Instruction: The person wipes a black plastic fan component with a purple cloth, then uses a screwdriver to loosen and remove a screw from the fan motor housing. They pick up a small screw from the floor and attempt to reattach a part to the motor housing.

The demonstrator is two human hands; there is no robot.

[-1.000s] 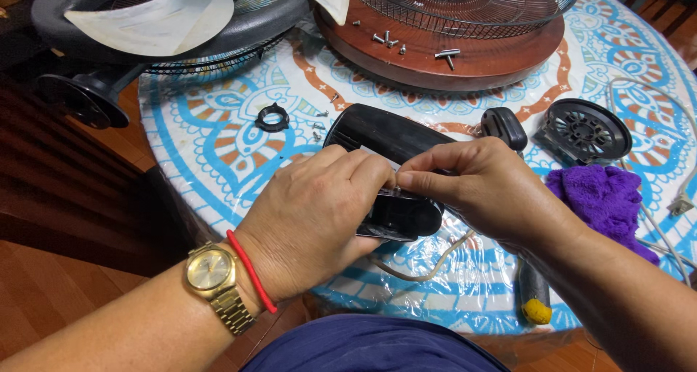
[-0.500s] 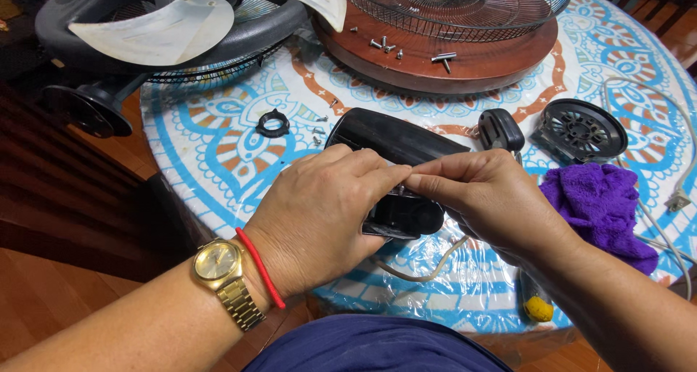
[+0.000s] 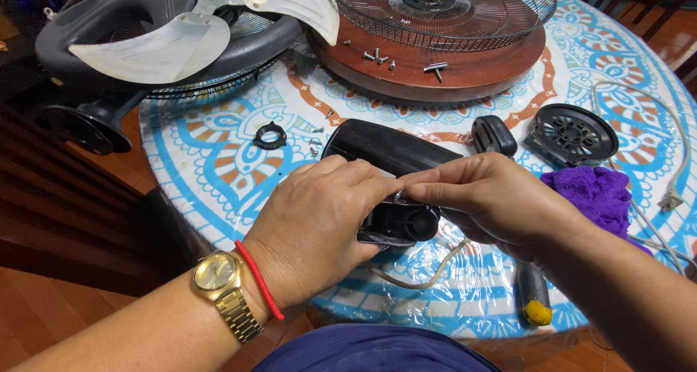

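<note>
**A:** so what's in the hands right now?

**B:** Both are on the black fan housing [image 3: 388, 150], which lies at the middle of the counter [image 3: 218, 169], near edge. The left hand [image 3: 319, 223] wraps over its near end, grip closed round it. The right hand [image 3: 494, 201] has its fingertips pinched tight at a small spot on top of the housing; whatever they pinch is too small to tell.

**A:** and around it?

**B:** A beige cord [image 3: 428, 274] runs out from under the housing. A purple cloth [image 3: 599, 194] sits just right of the right hand, with a screwdriver [image 3: 534, 299] by the near edge. Far side: a wire fan guard [image 3: 465, 9] on a wooden turntable [image 3: 465, 71] with loose screws [image 3: 377, 55], and a fan blade [image 3: 152, 49] far left.
</note>
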